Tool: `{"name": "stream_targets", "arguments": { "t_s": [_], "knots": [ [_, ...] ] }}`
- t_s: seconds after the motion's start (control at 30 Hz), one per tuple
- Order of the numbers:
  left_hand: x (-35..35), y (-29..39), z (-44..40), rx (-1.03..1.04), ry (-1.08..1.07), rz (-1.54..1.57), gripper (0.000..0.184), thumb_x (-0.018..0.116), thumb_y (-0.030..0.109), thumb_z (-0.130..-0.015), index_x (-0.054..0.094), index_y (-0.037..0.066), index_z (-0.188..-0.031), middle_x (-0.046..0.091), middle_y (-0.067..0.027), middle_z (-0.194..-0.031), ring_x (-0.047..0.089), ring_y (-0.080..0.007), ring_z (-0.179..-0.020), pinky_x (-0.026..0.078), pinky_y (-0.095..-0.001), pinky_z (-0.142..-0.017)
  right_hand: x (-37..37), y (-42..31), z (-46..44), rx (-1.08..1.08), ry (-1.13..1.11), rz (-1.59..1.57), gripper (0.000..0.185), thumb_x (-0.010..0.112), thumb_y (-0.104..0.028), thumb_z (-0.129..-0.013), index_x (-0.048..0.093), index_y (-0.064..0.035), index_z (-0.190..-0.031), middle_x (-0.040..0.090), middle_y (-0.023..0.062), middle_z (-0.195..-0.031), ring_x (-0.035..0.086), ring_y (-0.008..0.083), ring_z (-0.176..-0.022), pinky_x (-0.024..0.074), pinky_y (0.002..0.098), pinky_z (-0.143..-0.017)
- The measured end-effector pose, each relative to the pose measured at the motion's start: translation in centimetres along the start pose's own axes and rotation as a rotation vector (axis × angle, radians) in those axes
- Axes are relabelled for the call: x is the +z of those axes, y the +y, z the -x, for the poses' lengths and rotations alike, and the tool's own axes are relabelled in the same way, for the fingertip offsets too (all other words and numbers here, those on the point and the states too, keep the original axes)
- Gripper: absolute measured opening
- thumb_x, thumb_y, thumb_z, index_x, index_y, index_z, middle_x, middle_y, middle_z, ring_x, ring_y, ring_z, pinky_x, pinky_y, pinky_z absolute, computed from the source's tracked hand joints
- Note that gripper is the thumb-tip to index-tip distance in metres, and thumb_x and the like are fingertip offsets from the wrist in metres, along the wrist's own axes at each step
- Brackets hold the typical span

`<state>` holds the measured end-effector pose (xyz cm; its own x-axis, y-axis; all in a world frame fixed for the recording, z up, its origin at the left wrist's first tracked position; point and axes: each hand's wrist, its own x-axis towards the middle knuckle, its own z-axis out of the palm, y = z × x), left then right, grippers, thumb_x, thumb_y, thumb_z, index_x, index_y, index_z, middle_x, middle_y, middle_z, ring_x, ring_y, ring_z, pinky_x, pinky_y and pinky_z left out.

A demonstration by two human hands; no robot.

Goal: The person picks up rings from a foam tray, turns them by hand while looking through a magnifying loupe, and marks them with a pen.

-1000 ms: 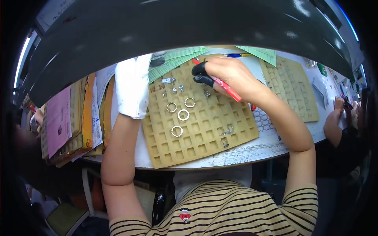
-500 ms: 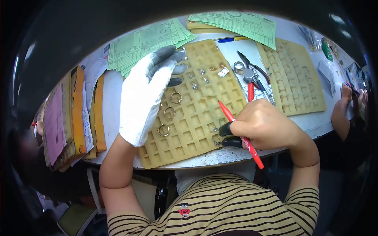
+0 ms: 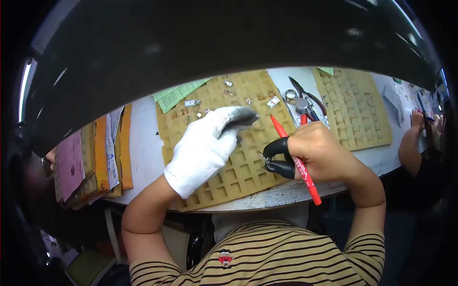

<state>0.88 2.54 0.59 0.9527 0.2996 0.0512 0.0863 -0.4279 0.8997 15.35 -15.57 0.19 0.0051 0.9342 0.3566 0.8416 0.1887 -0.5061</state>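
Observation:
My right hand (image 3: 324, 152), with black finger cots on thumb and forefinger, pinches a small silver-coloured ring (image 3: 264, 158) just above the tray. A red marker (image 3: 305, 177) is also held in this hand, its red tip pointing up and left. My left hand (image 3: 202, 148) wears a white glove with grey fingertips. It hovers over the middle of the yellowish compartment tray (image 3: 229, 177), thumb apart from the bent fingers, and nothing shows in it. Several small rings (image 3: 248, 101) and a white tag (image 3: 273, 102) lie in the tray's upper part.
Right of the tray lie pliers (image 3: 305, 90) and a round metal tool (image 3: 301, 105). A second tray (image 3: 355, 109) holds rows of rings. Green slips (image 3: 179, 95) sit behind, and envelopes (image 3: 100, 152) are stacked at left. Another person's hand (image 3: 418, 119) is at far right. A dark edge covers the top.
My left hand has come right and down toward my right hand. My right thumb and forefinger now pinch a ring above the tray. The view has tilted down, hiding much of the green slips.

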Motion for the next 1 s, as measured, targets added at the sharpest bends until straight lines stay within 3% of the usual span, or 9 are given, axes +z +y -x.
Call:
{"name": "stream_targets", "arguments": {
  "t_s": [0.1,0.13,0.23,0.27,0.4,0.57,0.63,0.97,1.0],
  "knots": [
    [0.4,2.0,0.6,-0.086,-0.057,-0.11,0.027,0.058,0.003,-0.086,0.061,0.001,-0.113,0.066,-0.0096,-0.108,0.062,-0.0145,-0.101,0.049,-0.0278,-0.089,-0.1,0.5,-1.0,-0.015,0.131,0.004,0.014,0.07,-0.008,-0.067,0.064,-0.0065,-0.079,0.052,0.0084,-0.05,0.055,0.0268,-0.045,0.039,0.0368,-0.044],
    [0.3,2.1,0.7,-0.163,-0.076,0.035,0.029,0.065,0.009,-0.084,0.062,0.002,-0.112,0.067,-0.0092,-0.104,0.063,-0.0151,-0.097,0.049,-0.0285,-0.088,-0.3,0.8,-1.1,0.0,0.104,0.013,0.016,0.072,-0.01,-0.067,0.066,-0.007,-0.081,0.052,0.0085,-0.05,0.055,0.026,-0.045,0.0387,0.0356,-0.043],
    [0.2,1.5,0.6,-0.119,-0.041,0.012,0.028,0.068,0.014,-0.083,0.064,0.003,-0.109,0.067,-0.0093,-0.099,0.063,-0.0155,-0.093,0.049,-0.0289,-0.086,-0.7,0.8,-1.8,-0.028,0.113,0.013,0.018,0.072,-0.011,-0.066,0.066,-0.0069,-0.083,0.052,0.0086,-0.05,0.054,0.0256,-0.044,0.0381,0.0352,-0.043],
    [0.1,1.6,0.5,-0.056,-0.018,-0.102,0.025,0.067,0.017,-0.084,0.066,0.004,-0.106,0.067,-0.0095,-0.095,0.063,-0.0154,-0.089,0.049,-0.0289,-0.083,-1.5,0.2,-1.9,0.019,0.035,0.046,0.022,0.075,-0.009,-0.07,0.068,-0.0055,-0.09,0.056,0.0079,-0.054,0.056,0.0223,-0.047,0.0413,0.0319,-0.048],
    [-0.2,2.5,0.5,-0.1,0.02,-0.125,0.022,0.067,0.017,-0.085,0.067,0.004,-0.102,0.067,-0.0093,-0.093,0.063,-0.0152,-0.086,0.049,-0.0285,-0.08,-2.2,0.1,-2.4,0.03,0.077,0.116,0.026,0.077,-0.011,-0.068,0.069,-0.0055,-0.091,0.055,0.006,-0.053,0.052,0.0213,-0.044,0.04,0.0312,-0.047],
    [0.1,1.8,0.5,-0.096,0.028,-0.126,0.026,0.063,0.026,-0.087,0.067,0.007,-0.104,0.067,-0.0117,-0.098,0.066,-0.0214,-0.087,0.051,-0.0305,-0.078,-0.5,1.3,-1.6,0.042,0.133,0.15,0.025,0.076,-0.01,-0.067,0.069,-0.0056,-0.091,0.056,0.0058,-0.055,0.054,0.0202,-0.047,0.0403,0.0308,-0.049],
    [0.3,2.1,0.4,-0.137,-0.004,-0.105,0.027,0.064,0.027,-0.087,0.067,0.006,-0.104,0.068,-0.0119,-0.098,0.066,-0.022,-0.087,0.051,-0.0305,-0.079,0.7,1.5,-1.1,0.01,0.209,0.075,0.036,0.071,-0.003,-0.055,0.066,-0.0043,-0.09,0.052,0.0086,-0.051,0.055,0.0274,-0.047,0.042,0.0355,-0.046],
    [0.7,1.6,0.3,-0.17,-0.122,-0.085,0.033,0.061,0.028,-0.087,0.065,0.005,-0.11,0.068,-0.0136,-0.095,0.066,-0.0223,-0.085,0.05,-0.0296,-0.078,1.6,1.8,-0.1,0.069,0.259,-0.053,0.034,0.07,0.001,-0.065,0.067,-0.0052,-0.097,0.055,0.0083,-0.055,0.055,0.0222,-0.046,0.0431,0.0324,-0.046],
    [0.7,1.7,0.3,-0.19,-0.136,-0.06,0.03,0.062,0.023,-0.088,0.066,0.002,-0.109,0.069,-0.01,-0.092,0.065,-0.0165,-0.081,0.05,-0.0273,-0.075,1.7,1.7,0.0,0.122,0.25,-0.114,0.035,0.068,0.002,-0.065,0.067,-0.005,-0.099,0.055,0.0081,-0.055,0.055,0.0199,-0.045,0.0424,0.0308,-0.045]
  ]
}}
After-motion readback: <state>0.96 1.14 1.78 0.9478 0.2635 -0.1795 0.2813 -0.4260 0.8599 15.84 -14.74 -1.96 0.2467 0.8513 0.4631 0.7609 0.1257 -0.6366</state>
